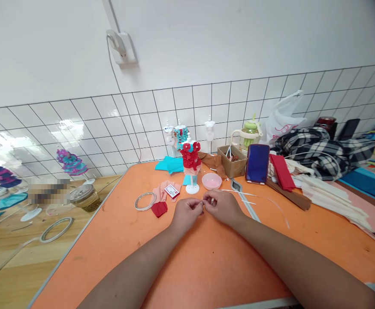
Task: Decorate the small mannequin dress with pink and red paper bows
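My left hand [188, 211] and my right hand [220, 206] meet over the middle of the orange table [187, 266], thumbs and fingertips pinched together. Something tiny and dark is between them, too small to name. Just behind them stands a small white mannequin [192, 188] dressed in red and pale pink crepe paper [191, 156]. A pink bowl [211, 181] is beyond my right hand. To the left of my left hand lie a red paper piece [159, 209], a small white-and-red box [172, 191] on pink paper, and a tape roll [145, 201].
Scissors [237, 185], white strips, a cardboard box [232, 162], a phone [257, 164] and a cup [249, 134] stand or lie right of centre. Folded paper and a plaid cloth [322, 150] fill the right. More mannequins [210, 131] stand behind; a wooden table [1, 262] adjoins at left.
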The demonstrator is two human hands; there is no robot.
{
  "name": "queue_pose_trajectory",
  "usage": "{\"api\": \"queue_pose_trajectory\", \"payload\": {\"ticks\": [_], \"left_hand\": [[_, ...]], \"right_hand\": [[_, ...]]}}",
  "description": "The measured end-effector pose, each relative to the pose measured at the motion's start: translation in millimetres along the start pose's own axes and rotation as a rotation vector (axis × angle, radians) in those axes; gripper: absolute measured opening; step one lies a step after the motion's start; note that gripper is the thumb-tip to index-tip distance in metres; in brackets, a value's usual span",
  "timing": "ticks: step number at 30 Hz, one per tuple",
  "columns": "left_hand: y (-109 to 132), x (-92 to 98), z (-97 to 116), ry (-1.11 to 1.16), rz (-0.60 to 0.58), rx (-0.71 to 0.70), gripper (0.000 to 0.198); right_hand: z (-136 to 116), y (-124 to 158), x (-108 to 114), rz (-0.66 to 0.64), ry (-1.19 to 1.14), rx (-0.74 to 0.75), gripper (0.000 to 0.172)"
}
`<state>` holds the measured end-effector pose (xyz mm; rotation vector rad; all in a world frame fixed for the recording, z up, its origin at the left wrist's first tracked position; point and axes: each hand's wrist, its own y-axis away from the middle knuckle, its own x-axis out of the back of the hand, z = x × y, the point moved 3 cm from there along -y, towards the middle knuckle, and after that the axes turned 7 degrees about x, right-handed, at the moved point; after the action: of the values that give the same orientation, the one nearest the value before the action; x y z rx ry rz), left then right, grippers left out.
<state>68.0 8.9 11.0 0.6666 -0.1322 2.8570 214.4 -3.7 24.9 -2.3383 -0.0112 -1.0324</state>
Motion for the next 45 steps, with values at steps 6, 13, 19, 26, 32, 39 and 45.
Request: {"api": "queue_pose_trajectory", "payload": {"ticks": [6, 13, 19, 26, 32, 39, 45], "left_hand": [[-2.2, 0.0, -2.7, 0.064, 0.001, -0.018, 0.023], [-2.5, 1.6, -4.0, 0.194, -0.033, 0.001, 0.022], [-2.3, 1.6, -4.2, 0.275, -0.086, 0.023, 0.027], [-13.4, 5.8, -20.8, 0.331, -0.110, 0.074, 0.038], [-19.8, 8.1, -30.0, 0.391, -0.162, 0.098, 0.045], [-18.0, 6.9, -29.7, 0.440, -0.262, 0.050, 0.047], [-20.5, 7.9, -31.4, 0.374, -0.179, 0.088, 0.037]], "right_hand": [[8.1, -3.4, -8.9, -0.079, -0.565, -0.292, 0.013], [15.3, -5.9, -2.9, 0.025, -0.903, -0.455, 0.014], [27.6, -8.2, 14.2, 0.157, -1.138, -0.549, 0.029], [74.0, -57.2, 69.4, 0.345, -0.588, -0.399, 0.025], [103.3, -112.4, 103.0, 0.167, 0.273, -0.331, 0.027], [86.0, -103.8, 102.3, 0.252, 0.425, -0.233, 0.026], [27.8, -68.3, 53.6, -0.145, 0.124, 0.004, 0.023]]}}
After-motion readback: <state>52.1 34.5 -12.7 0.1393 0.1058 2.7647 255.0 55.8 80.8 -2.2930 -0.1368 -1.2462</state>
